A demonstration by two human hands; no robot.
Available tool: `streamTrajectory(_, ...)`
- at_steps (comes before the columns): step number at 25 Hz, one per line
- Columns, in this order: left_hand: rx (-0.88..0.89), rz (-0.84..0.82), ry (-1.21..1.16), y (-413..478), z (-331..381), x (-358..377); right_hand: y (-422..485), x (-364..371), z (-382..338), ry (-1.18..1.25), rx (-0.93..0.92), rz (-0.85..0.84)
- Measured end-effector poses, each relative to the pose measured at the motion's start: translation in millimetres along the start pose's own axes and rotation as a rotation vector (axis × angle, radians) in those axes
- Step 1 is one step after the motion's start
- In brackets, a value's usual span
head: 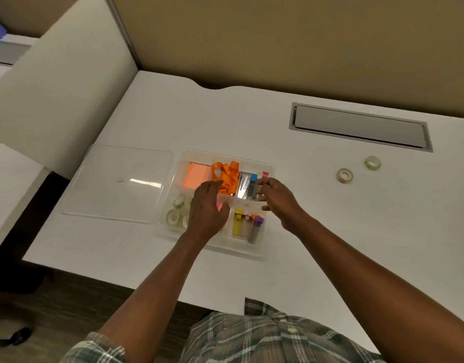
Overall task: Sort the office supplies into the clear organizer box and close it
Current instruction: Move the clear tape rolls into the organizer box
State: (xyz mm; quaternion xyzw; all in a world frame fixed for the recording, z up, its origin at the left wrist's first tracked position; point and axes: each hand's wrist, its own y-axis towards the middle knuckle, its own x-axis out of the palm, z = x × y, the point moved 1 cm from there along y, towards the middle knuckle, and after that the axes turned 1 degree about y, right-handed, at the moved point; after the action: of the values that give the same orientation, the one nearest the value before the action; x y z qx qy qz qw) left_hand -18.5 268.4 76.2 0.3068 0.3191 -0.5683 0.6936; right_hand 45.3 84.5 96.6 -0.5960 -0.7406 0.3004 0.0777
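Both hands over the open clear organizer box (pixel 227 154) near the white desk's (pixel 251 119) front edge.
The left hand (pixel 207 205) hovers, fingers loosely curled, over the middle compartments. The right hand (pixel 275 197), fingers bent, is at the staple packs (pixel 247 186). Whether either grips anything cannot be told. The lid (pixel 115 184) lies flat just left of the box. Two tape rolls (pixel 344 175) sit well apart to its right.

There is one view only, worn on the person's head: wide-angled, facing forward and steeply down. It sits close above the white bench (pixel 278 121). The clear organizer box (pixel 227 155) is near the middle, the plaid shirt (pixel 251 336) at the bottom edge and the tan partition (pixel 304 43) across the top.
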Motion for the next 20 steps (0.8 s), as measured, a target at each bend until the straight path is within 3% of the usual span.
streamTrajectory(9, 0.179, -0.148, 0.017, 33.4, 107.4, 79.1, -2.4, -127.2, 49.5, 0.156, 0.075, 0.186)
streamTrajectory(20, 0.277, -0.419, 0.203, 93.6, 201.0, 195.3, 40.3, -253.2, 96.3, 0.140, 0.170, 0.381)
